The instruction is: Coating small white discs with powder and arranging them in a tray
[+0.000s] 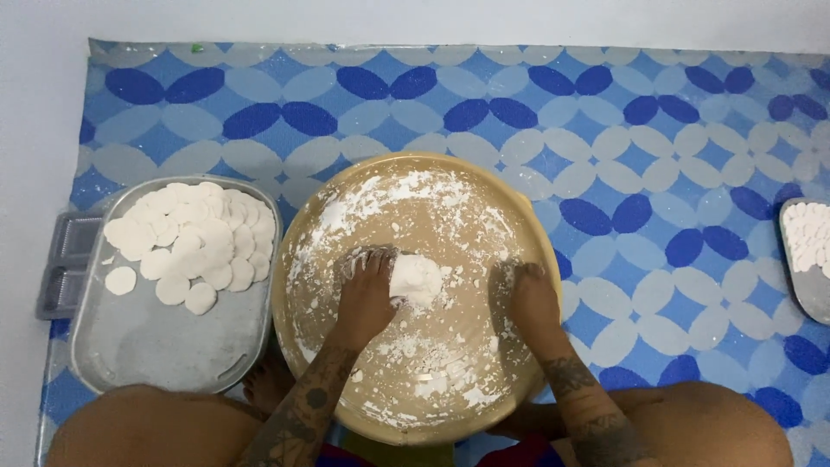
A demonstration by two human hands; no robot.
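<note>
— Floor: what is lying on the blue-and-white patterned mat (657,173)?
— Round tan floured board (536,225). White dough lump (417,278) is sitting between both hands, touching the left hand (367,290), whose fingers are curling against it; right hand (529,298) is pressing flat, just beside.
— Left?
— Grey metal tray (156,337) holding white dough discs (194,238).

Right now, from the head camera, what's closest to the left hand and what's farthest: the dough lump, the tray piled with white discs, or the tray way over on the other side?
From the left hand:
1. Dough lump, touching it, mid-board.
2. Tray piled with white discs, on the left.
3. Far tray, at the right edge.
</note>
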